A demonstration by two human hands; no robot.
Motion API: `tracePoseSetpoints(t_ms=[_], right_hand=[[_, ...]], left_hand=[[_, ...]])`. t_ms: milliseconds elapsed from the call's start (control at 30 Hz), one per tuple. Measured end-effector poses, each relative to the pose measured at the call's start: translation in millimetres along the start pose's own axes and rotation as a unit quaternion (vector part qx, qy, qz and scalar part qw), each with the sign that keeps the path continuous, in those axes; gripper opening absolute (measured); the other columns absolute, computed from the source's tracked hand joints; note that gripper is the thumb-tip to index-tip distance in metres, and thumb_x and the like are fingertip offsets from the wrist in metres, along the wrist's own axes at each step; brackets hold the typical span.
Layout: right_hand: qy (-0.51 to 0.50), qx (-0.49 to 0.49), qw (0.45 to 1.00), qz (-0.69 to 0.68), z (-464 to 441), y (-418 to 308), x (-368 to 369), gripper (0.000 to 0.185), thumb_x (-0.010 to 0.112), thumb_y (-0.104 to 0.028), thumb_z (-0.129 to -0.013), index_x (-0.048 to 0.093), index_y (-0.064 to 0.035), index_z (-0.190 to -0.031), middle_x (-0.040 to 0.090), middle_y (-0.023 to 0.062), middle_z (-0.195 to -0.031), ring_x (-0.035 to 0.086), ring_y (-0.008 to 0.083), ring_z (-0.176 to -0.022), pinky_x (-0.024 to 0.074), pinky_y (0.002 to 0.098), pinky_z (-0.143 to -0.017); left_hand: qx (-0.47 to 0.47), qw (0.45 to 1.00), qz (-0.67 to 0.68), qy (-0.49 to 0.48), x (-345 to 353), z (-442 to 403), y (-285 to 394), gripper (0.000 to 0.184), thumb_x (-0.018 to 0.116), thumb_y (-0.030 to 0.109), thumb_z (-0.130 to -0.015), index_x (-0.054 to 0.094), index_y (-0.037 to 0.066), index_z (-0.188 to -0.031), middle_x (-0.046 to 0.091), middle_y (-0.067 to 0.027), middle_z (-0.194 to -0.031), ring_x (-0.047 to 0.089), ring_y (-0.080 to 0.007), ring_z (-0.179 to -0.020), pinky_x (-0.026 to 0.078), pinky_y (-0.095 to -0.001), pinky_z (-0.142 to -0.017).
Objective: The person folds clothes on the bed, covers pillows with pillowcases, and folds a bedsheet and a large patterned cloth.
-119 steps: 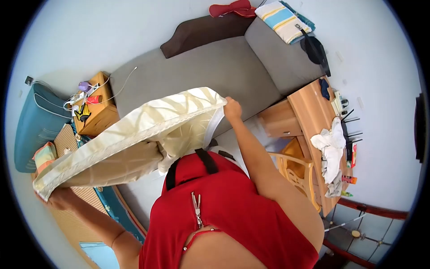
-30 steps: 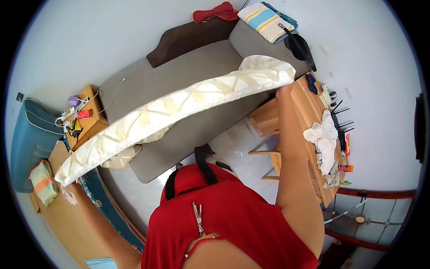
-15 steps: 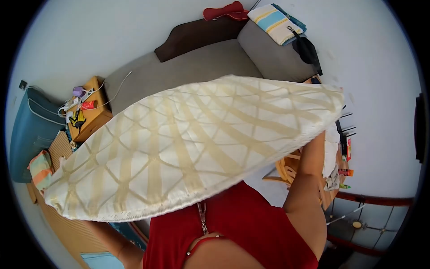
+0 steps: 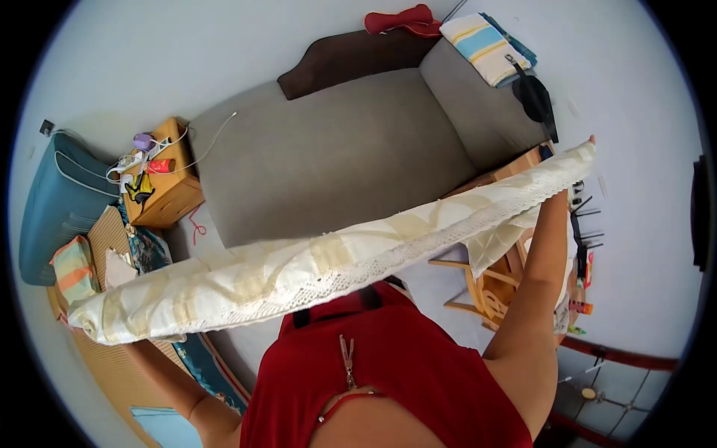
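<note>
A cream and beige patterned cloth (image 4: 328, 257) with a lace edge is stretched across the view in front of my body, slanting up to the right. My left hand (image 4: 69, 325) grips its left end; only bits of the fingers show past the fabric. At the upper right end my right hand (image 4: 592, 140) holds the other corner, mostly covered by the cloth, with a fingertip showing. Part of the fabric hangs down near the right forearm. Beyond the cloth stands a grey sofa (image 4: 328, 157) with a dark wooden back panel.
Folded striped towels (image 4: 485, 48) and a black eye-mask-like item (image 4: 532, 97) lie on the sofa arm, with a red cushion (image 4: 403, 20) behind. A wooden nightstand (image 4: 168, 201) holds cables and small items. To the left is a bed with a blue headboard (image 4: 63, 209); a wooden chair (image 4: 493, 295) stands right.
The cloth has gone from a broad, billowing spread to a narrow, drooping band, uncovering the sofa seat. My right hand has risen slightly to the right. The view has shifted a little.
</note>
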State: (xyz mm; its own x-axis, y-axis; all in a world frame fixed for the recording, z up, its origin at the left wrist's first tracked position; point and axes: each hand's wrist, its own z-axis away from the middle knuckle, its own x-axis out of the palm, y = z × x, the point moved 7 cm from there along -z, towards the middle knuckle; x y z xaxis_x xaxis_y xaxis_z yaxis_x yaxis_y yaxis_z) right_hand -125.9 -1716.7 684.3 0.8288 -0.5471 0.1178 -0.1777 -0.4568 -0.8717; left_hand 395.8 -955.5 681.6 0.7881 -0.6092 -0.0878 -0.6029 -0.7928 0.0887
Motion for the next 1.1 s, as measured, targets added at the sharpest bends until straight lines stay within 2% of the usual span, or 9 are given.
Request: tracePoseSetpoints(t_ms=[133,200,300,433,467,533,700,833,1100], right_hand=[[0.093,-0.276,0.934,0.206,-62,125,69,0.025,0.046,-0.02,-0.091,0.06,-0.0056,-0.106,0.063,0.0141,-0.101,0.062,0.0241,-0.086,0.0491,0.0377,-0.077],[-0.102,-0.462,0.854,0.214,-36,117,120,0.025,0.049,-0.011,-0.086,0.06,-0.0012,-0.106,0.062,0.0139,-0.098,0.058,0.0278,-0.094,0.0429,0.0363,-0.088],[-0.232,-0.234,0.932,0.149,-29,173,204,0.034,0.053,-0.002,-0.075,0.061,-0.0064,-0.108,0.055,0.0143,-0.112,0.048,0.0306,-0.109,0.0345,0.0373,-0.098],[-0.342,-0.258,0.882,0.197,-10,243,351,0.039,0.06,-0.016,-0.074,0.061,-0.0088,-0.112,0.053,0.021,-0.115,0.047,0.0372,-0.11,0.0365,0.0416,-0.097],[-0.375,-0.259,0.872,0.178,-3,260,391,0.044,0.063,-0.017,-0.072,0.059,-0.0103,-0.115,0.05,0.0235,-0.12,0.045,0.0388,-0.114,0.0351,0.0417,-0.099],[-0.431,-0.267,0.851,0.137,24,249,453,0.054,0.068,-0.02,-0.071,0.054,-0.012,-0.123,0.042,0.0274,-0.13,0.039,0.0399,-0.122,0.0321,0.0413,-0.103],[-0.469,-0.245,0.849,-0.002,114,267,526,0.058,0.069,-0.031,-0.074,0.052,-0.0106,-0.125,0.038,0.026,-0.134,0.035,0.038,-0.126,0.0297,0.0399,-0.104],[-0.68,-0.165,0.715,-0.014,227,318,480,0.052,0.068,-0.033,-0.078,0.055,-0.0097,-0.122,0.04,0.0212,-0.135,0.033,0.0319,-0.13,0.0264,0.0409,-0.107],[-0.903,-0.079,0.328,0.266,309,520,155,0.035,0.059,-0.026,-0.077,0.06,-0.0037,-0.104,0.062,0.0197,-0.101,0.058,0.0368,-0.095,0.0453,0.0453,-0.084]], left_hand=[[0.128,0.985,-0.077,-0.089,54,30,7,0.046,0.055,0.032,-0.085,0.052,0.001,-0.119,0.054,-0.0187,-0.121,0.051,-0.0356,-0.111,0.044,-0.0422,-0.092],[0.073,0.975,-0.114,-0.173,94,61,-14,0.046,0.056,0.032,-0.085,0.053,0.001,-0.119,0.055,-0.0182,-0.12,0.049,-0.0359,-0.114,0.042,-0.0421,-0.093],[-0.095,0.94,-0.159,-0.286,170,124,-98,0.046,0.056,0.031,-0.084,0.054,0.002,-0.119,0.054,-0.016,-0.123,0.046,-0.0357,-0.117,0.041,-0.04,-0.095],[0.161,0.882,-0.19,-0.401,310,178,-166,0.032,0.046,0.019,-0.087,0.058,0.006,-0.114,0.062,-0.0149,-0.11,0.056,-0.0332,-0.103,0.044,-0.0424,-0.088],[-0.075,0.877,-0.138,-0.454,333,173,-171,0.034,0.045,0.019,-0.087,0.057,0.005,-0.116,0.064,-0.0157,-0.105,0.059,-0.0349,-0.097,0.046,-0.0416,-0.086],[-0.176,0.846,-0.229,-0.448,370,168,-145,0.039,0.049,0.025,-0.085,0.057,0.005,-0.118,0.062,-0.019,-0.107,0.057,-0.038,-0.099,0.045,-0.042,-0.088],[0.01,0.83,-0.271,-0.488,448,236,-71,0.073,0.066,0.039,-0.076,0.039,0.003,-0.133,0.043,-0.019,-0.133,0.039,-0.0408,-0.119,0.031,-0.0448,-0.102],[-0.026,0.844,-0.135,-0.518,429,318,55,0.059,0.064,0.032,-0.08,0.045,0.002,-0.127,0.046,-0.0288,-0.123,0.043,-0.0423,-0.115,0.036,-0.0449,-0.098],[-0.108,0.589,0.053,-0.799,293,496,252,0.048,0.066,0.03,-0.079,0.055,0.007,-0.12,0.054,-0.0164,-0.122,0.05,-0.0331,-0.115,0.04,-0.039,-0.096]])
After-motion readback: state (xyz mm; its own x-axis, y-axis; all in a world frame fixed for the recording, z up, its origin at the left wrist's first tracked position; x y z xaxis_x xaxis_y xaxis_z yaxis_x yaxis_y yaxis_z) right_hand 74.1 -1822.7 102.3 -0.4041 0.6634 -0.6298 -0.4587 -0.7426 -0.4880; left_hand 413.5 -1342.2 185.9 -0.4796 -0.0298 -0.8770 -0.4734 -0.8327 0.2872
